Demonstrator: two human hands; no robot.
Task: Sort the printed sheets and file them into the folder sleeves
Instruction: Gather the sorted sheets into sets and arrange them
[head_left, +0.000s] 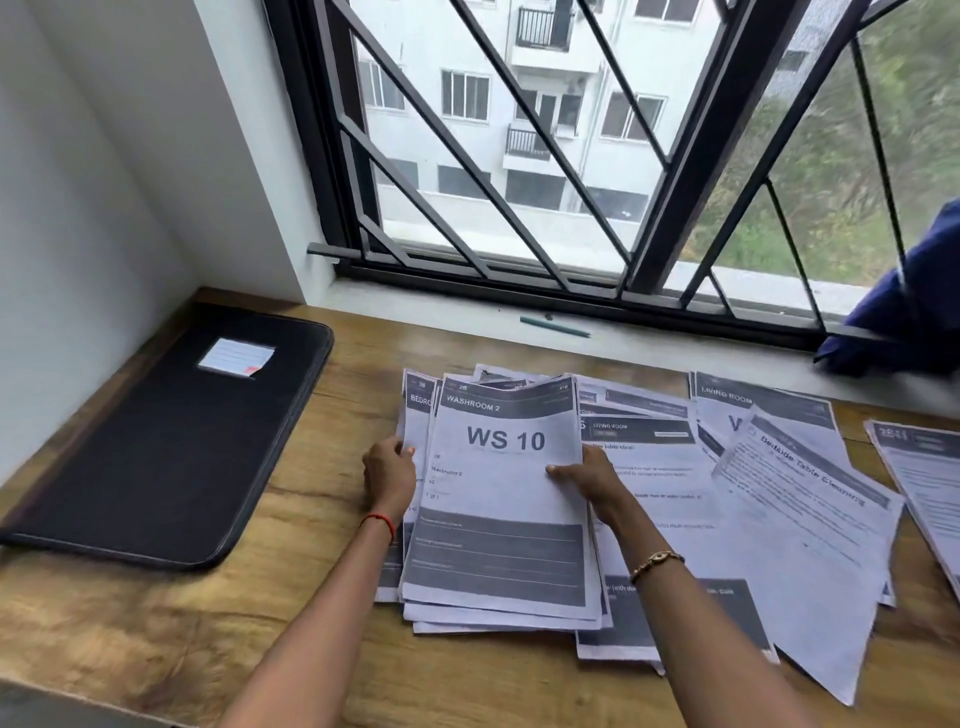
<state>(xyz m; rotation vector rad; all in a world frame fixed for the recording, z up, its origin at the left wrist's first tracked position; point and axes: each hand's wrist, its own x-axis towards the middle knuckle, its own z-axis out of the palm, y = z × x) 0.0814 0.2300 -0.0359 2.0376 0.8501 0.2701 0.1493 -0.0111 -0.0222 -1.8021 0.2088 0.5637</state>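
The stack of white printed sheets (498, 519), pinched at both side edges by the left hand (389, 475) and right hand (589, 480), should be squared gently, without creasing corners.

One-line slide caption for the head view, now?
The left hand and right hand hold the stack of white printed sheets topped WS 10; black zipped folder lies closed alongside.

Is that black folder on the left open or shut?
Shut. The black folder lies flat on the table, cover down, label facing up, with no sleeves showing.
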